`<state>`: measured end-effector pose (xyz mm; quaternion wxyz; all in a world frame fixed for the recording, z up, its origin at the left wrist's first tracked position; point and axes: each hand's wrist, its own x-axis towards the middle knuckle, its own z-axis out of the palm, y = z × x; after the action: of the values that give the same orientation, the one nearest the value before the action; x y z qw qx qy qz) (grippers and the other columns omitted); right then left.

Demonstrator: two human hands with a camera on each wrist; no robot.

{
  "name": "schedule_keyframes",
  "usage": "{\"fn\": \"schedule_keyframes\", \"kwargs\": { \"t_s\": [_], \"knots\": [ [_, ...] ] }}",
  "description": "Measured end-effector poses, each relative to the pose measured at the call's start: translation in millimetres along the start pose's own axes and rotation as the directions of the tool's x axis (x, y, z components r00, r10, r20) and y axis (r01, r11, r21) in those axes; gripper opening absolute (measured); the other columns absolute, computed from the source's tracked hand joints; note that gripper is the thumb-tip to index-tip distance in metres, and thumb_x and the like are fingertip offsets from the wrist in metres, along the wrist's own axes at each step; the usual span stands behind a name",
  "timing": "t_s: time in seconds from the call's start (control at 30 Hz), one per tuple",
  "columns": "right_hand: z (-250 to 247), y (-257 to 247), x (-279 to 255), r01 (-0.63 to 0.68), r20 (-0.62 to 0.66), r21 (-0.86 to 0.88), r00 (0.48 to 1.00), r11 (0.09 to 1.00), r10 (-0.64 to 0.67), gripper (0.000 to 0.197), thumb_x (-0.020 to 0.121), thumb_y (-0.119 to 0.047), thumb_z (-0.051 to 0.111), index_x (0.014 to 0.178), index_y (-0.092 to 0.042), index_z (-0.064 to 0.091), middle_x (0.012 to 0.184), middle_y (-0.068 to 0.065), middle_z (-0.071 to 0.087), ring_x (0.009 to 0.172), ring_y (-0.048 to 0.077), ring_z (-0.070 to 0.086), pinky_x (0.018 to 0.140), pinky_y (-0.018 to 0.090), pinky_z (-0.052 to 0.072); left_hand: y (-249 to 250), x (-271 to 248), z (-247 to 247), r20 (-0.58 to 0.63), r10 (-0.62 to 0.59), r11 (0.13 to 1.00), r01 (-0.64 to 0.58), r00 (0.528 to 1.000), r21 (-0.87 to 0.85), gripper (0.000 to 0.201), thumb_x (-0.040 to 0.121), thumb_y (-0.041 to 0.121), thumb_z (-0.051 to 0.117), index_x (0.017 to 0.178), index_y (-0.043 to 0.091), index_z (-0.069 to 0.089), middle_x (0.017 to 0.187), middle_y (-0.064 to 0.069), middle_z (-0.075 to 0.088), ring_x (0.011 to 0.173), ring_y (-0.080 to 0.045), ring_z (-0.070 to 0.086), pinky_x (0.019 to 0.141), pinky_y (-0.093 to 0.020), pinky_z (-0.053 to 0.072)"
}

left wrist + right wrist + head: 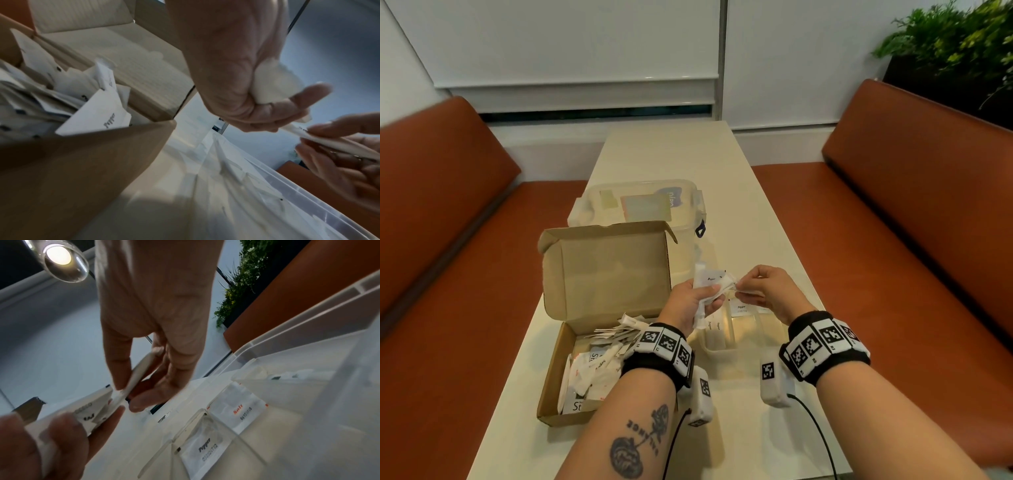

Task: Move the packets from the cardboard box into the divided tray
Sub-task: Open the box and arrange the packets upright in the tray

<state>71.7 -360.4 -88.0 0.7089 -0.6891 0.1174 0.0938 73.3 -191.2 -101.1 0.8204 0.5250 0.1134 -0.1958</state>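
Packets [709, 287], small white paper sachets with dark print, bunch in my left hand [692, 301]; my right hand [763, 291] pinches one flat sachet's edge above the clear divided tray [751, 337].

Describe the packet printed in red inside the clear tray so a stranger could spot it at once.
On the cream table, right of the cardboard box, sits the clear divided tray. In the right wrist view two flat white packets lie in neighbouring compartments. The Salt packet has red lettering; its neighbour, the Pepper packet, is printed black.

cream table [681, 164] between orange benches [914, 192]; white blinds [571, 44], plant [959, 44].
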Motion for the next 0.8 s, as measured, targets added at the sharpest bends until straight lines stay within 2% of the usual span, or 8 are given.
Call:
{"fn": "schedule_keyframes", "kwargs": {
  "t_s": [0.07,0.13,0.27,0.4,0.47,0.53,0.63,0.8],
  "knots": [
    [1,-1,-1,-0.010,0.004,-0.148,1.000,0.989,0.011,0.021,0.075,-0.001,0.074,0.067,-0.006,0.054,0.074,0.013,0.063,0.065,0.021,0.062,0.061,0.028,0.053,-1,1,-1,-0.004,0.010,1.000,-0.010,1.000,-0.001,0.011,0.086,-0.006,0.060,0.095,0.000,0.062,0.076,-0.011,0.067,0.057,-0.013,0.067,0.051,-0.016,0.053],
    [3,0,-1,-0.004,-0.008,-0.214,1.000,0.977,0.002,0.022,0.073,-0.002,0.075,0.067,-0.007,0.055,0.068,0.010,0.058,0.061,0.019,0.055,0.058,0.026,0.047,-1,2,-1,-0.010,0.020,1.000,-0.020,1.000,-0.013,0.012,0.087,-0.005,0.059,0.098,0.000,0.061,0.077,-0.011,0.067,0.057,-0.012,0.066,0.052,-0.017,0.054],
    [14,9,0,-0.011,-0.104,-0.408,0.994,0.913,-0.035,0.018,0.072,0.001,0.076,0.073,-0.007,0.060,0.065,0.008,0.062,0.054,0.014,0.059,0.052,0.021,0.050,-3,6,-1,-0.101,0.071,0.990,-0.083,0.992,-0.114,0.012,0.090,-0.005,0.056,0.100,0.001,0.059,0.082,-0.012,0.065,0.061,-0.016,0.067,0.053,-0.018,0.055],
    [39,22,0,0.019,-0.106,-0.618,0.989,0.786,-0.107,0.022,0.074,0.008,0.064,0.063,-0.010,0.058,0.066,0.010,0.063,0.057,0.021,0.062,0.064,0.032,0.057,-6,10,-1,-0.144,0.107,0.978,-0.130,0.984,-0.164,0.013,0.091,-0.006,0.053,0.101,0.001,0.057,0.090,-0.014,0.062,0.073,-0.022,0.063,0.054,-0.020,0.056],
    [50,29,0,0.068,-0.056,-0.736,0.986,0.674,-0.160,0.021,0.076,0.007,0.057,0.065,-0.011,0.058,0.073,0.010,0.065,0.070,0.024,0.062,0.071,0.032,0.053,-7,11,0,-0.148,0.120,0.976,-0.144,0.982,-0.163,0.015,0.091,-0.007,0.053,0.104,-0.001,0.056,0.090,-0.014,0.062,0.072,-0.021,0.063,0.055,-0.020,0.056],
    [57,35,-1,0.098,-0.015,-0.826,0.981,0.555,-0.194,0.017,0.080,0.004,0.050,0.079,-0.008,0.063,0.085,0.011,0.067,0.082,0.026,0.062,0.075,0.032,0.049,-9,12,0,-0.155,0.129,0.976,-0.153,0.979,-0.152,0.014,0.090,-0.007,0.054,0.102,-0.001,0.058,0.089,-0.013,0.063,0.071,-0.021,0.063,0.054,-0.020,0.055],
    [61,41,0,0.135,0.057,-0.909,0.978,0.393,-0.203,0.023,0.083,0.002,0.043,0.092,-0.003,0.063,0.094,0.014,0.067,0.089,0.029,0.060,0.076,0.035,0.045,-10,15,-1,-0.157,0.131,0.979,-0.153,0.979,-0.135,0.013,0.090,-0.007,0.054,0.094,0.003,0.061,0.086,-0.012,0.064,0.068,-0.019,0.064,0.054,-0.020,0.054],
    [60,45,3,0.156,0.147,-0.988,0.960,0.016,-0.238,0.025,0.089,-0.007,0.046,0.104,-0.012,0.066,0.112,0.007,0.058,0.109,0.027,0.045,0.085,0.034,0.037,-12,15,-1,-0.141,0.120,0.981,-0.139,0.983,-0.134,0.014,0.091,-0.007,0.053,0.092,0.004,0.061,0.082,-0.012,0.064,0.060,-0.016,0.066,0.052,-0.020,0.054]
  ]
}}
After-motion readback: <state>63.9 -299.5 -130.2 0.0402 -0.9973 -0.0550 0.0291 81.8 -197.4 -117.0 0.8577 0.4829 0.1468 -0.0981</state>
